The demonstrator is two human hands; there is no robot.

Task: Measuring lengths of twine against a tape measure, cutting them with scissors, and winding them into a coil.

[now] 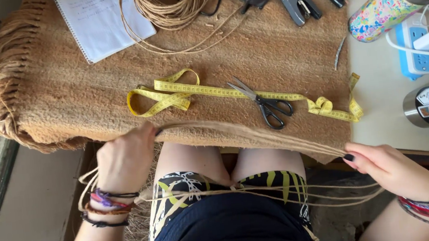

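step: I stretch a bundle of cords [247, 133] taut over my lap, along the mat [250, 54] edge | hands: left hand [124, 158] and right hand [386, 164] each pinch an end | next, I judge: even tension, scissors [265, 105] and tape [191, 91] near

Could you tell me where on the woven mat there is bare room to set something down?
The widest bare patch of the woven mat lies left of the yellow tape measure, below the notebook. A smaller one sits between the twine coil and the scissors. The top right is crowded with pliers; both hands stretch cords along the near edge.
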